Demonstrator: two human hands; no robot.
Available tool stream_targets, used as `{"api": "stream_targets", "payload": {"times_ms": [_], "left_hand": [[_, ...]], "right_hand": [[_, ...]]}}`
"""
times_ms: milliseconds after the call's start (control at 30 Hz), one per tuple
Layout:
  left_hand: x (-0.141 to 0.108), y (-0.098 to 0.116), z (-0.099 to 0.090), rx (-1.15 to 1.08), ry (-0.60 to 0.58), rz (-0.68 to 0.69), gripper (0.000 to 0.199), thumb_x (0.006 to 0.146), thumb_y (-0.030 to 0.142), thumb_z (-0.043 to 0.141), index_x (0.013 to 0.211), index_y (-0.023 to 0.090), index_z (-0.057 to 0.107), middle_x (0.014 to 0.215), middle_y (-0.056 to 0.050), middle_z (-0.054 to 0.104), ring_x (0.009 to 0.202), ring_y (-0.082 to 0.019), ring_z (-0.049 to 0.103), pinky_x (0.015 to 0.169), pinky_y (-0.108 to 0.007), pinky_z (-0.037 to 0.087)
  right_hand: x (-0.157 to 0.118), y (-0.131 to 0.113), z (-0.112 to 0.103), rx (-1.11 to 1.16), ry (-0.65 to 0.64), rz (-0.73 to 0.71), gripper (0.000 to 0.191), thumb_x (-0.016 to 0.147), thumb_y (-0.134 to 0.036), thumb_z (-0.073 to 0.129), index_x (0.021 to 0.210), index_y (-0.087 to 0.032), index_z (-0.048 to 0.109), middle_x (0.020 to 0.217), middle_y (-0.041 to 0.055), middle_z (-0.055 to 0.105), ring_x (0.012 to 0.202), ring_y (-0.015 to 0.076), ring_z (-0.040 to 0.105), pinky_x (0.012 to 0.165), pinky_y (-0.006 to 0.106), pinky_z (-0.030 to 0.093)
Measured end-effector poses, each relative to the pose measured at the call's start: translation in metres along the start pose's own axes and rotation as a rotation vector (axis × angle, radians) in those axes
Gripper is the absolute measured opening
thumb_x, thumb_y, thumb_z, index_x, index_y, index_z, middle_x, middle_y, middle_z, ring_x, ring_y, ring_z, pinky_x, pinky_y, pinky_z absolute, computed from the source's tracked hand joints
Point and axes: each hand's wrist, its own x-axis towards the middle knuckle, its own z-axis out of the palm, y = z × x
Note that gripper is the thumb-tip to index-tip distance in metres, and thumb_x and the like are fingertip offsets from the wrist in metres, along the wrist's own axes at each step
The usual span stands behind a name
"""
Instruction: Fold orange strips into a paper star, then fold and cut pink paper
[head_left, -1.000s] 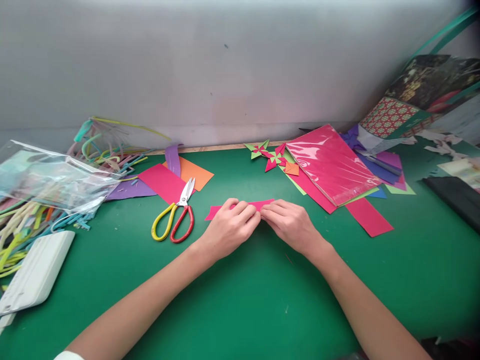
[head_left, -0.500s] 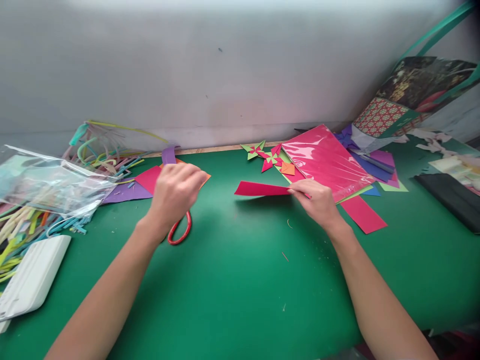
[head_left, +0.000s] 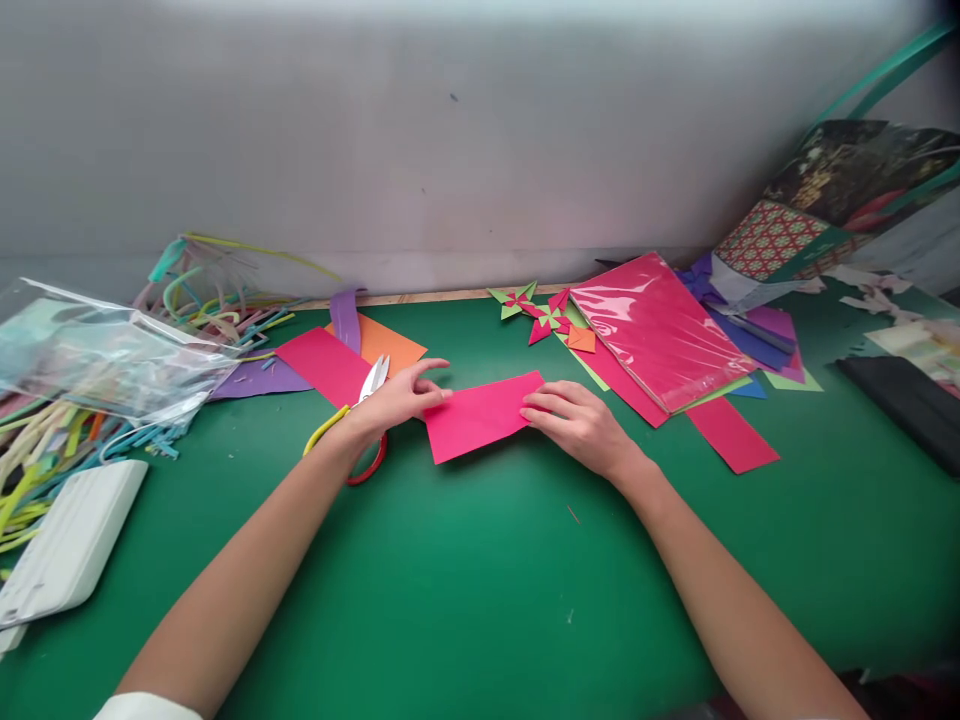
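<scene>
A pink rectangle of paper (head_left: 480,415) is held slightly tilted above the green table, in front of me. My left hand (head_left: 401,397) has its thumb at the paper's upper left corner, with the index finger stretched out above it. The right edge is pinched in my right hand (head_left: 576,425), whose fingers curl over it. Under my left wrist lie scissors (head_left: 375,376) with a yellow and a red handle, blades pointing away. Beyond them are another pink strip (head_left: 322,362), an orange sheet (head_left: 390,343) and purple paper (head_left: 346,318).
At the back right, folded paper stars (head_left: 550,318) lie beside a wrapped pink paper pack (head_left: 660,325). A patterned bag (head_left: 780,238) leans against the wall. On the left are colourful strips (head_left: 45,450), a clear plastic bag (head_left: 112,345) and a white device (head_left: 75,540).
My left hand has come down and right to the pink paper, uncovering the scissors' blades. My right hand has brought the paper left and nearer, turning its face toward me.
</scene>
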Motion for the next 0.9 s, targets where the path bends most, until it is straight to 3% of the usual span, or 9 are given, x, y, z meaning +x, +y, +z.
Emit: {"api": "stream_targets", "payload": {"times_ms": [100, 167, 300, 400, 467, 533, 633, 733, 900], "left_hand": [[0.001, -0.002, 0.001, 0.218, 0.024, 0.164, 0.056, 0.083, 0.050, 0.072, 0.128, 0.020, 0.064, 0.090, -0.006, 0.075, 0.086, -0.022, 0.069, 0.080, -0.035, 0.055], [0.000, 0.001, 0.002, 0.268, 0.066, 0.241, 0.045, 0.085, 0.047, 0.070, 0.122, 0.020, 0.067, 0.089, -0.005, 0.076, 0.085, -0.021, 0.069, 0.080, -0.035, 0.054], [-0.009, 0.014, 0.008, 0.250, 0.185, 0.311, 0.036, 0.087, 0.042, 0.069, 0.116, 0.020, 0.069, 0.087, -0.004, 0.074, 0.083, -0.020, 0.069, 0.076, -0.033, 0.054], [-0.021, 0.030, 0.016, 0.258, 0.246, 0.371, 0.031, 0.086, 0.039, 0.071, 0.111, 0.020, 0.070, 0.088, -0.003, 0.073, 0.082, -0.019, 0.068, 0.078, -0.033, 0.055], [-0.030, 0.040, 0.022, 0.290, 0.227, 0.409, 0.027, 0.087, 0.037, 0.072, 0.110, 0.022, 0.071, 0.087, -0.002, 0.072, 0.081, -0.018, 0.067, 0.076, -0.032, 0.054], [-0.039, 0.048, 0.028, 0.299, 0.208, 0.449, 0.026, 0.087, 0.035, 0.073, 0.109, 0.022, 0.071, 0.083, -0.001, 0.071, 0.078, -0.018, 0.065, 0.072, -0.031, 0.052], [-0.047, 0.054, 0.035, 0.278, 0.205, 0.475, 0.026, 0.087, 0.034, 0.074, 0.110, 0.023, 0.071, 0.083, -0.001, 0.069, 0.076, -0.017, 0.064, 0.070, -0.030, 0.051], [-0.047, 0.054, 0.038, 0.270, 0.179, 0.466, 0.024, 0.086, 0.035, 0.075, 0.106, 0.022, 0.072, 0.078, 0.000, 0.065, 0.071, -0.016, 0.061, 0.065, -0.028, 0.049], [-0.044, 0.054, 0.039, 0.254, 0.016, 0.396, 0.024, 0.092, 0.041, 0.068, 0.106, 0.021, 0.071, 0.082, -0.002, 0.065, 0.073, -0.016, 0.060, 0.066, -0.029, 0.050]], "right_hand": [[0.000, 0.000, -0.004, 0.068, -0.006, 0.103, 0.025, 0.099, -0.027, 0.065, 0.122, -0.025, 0.074, 0.123, 0.0085, 0.076, 0.117, 0.0292, 0.065, 0.104, 0.049, 0.053], [0.000, -0.003, -0.007, 0.094, 0.097, 0.264, 0.028, 0.103, -0.029, 0.058, 0.126, -0.025, 0.072, 0.122, 0.0104, 0.075, 0.113, 0.0292, 0.067, 0.100, 0.048, 0.054], [0.001, -0.014, -0.013, 0.134, 0.297, 0.541, 0.033, 0.107, -0.033, 0.047, 0.128, -0.025, 0.072, 0.096, 0.0083, 0.077, 0.082, 0.0242, 0.071, 0.079, 0.039, 0.057], [0.006, -0.027, -0.015, 0.274, 0.209, 0.586, 0.043, 0.107, -0.034, 0.046, 0.149, -0.028, 0.055, 0.079, 0.0015, 0.073, 0.064, 0.0181, 0.066, 0.068, 0.032, 0.054], [0.009, -0.036, -0.016, 0.364, 0.152, 0.569, 0.050, 0.107, -0.032, 0.047, 0.157, -0.030, 0.043, 0.079, -0.0010, 0.072, 0.067, 0.0169, 0.067, 0.071, 0.030, 0.054], [0.012, -0.044, -0.016, 0.425, 0.152, 0.543, 0.050, 0.107, -0.029, 0.046, 0.158, -0.032, 0.042, 0.082, -0.0017, 0.074, 0.070, 0.0161, 0.069, 0.074, 0.029, 0.055], [0.012, -0.048, -0.016, 0.466, 0.199, 0.528, 0.042, 0.107, -0.029, 0.046, 0.149, -0.031, 0.054, 0.091, 0.0004, 0.077, 0.077, 0.0170, 0.071, 0.079, 0.031, 0.057], [0.012, -0.045, -0.014, 0.517, 0.208, 0.555, 0.030, 0.107, -0.034, 0.047, 0.126, -0.027, 0.070, 0.099, 0.0037, 0.078, 0.087, 0.0197, 0.073, 0.082, 0.034, 0.059], [0.014, -0.037, -0.009, 0.645, 0.171, 0.703, 0.041, 0.107, -0.047, 0.045, 0.091, -0.023, 0.074, 0.087, 0.0045, 0.076, 0.076, 0.0199, 0.071, 0.067, 0.032, 0.058]]}}
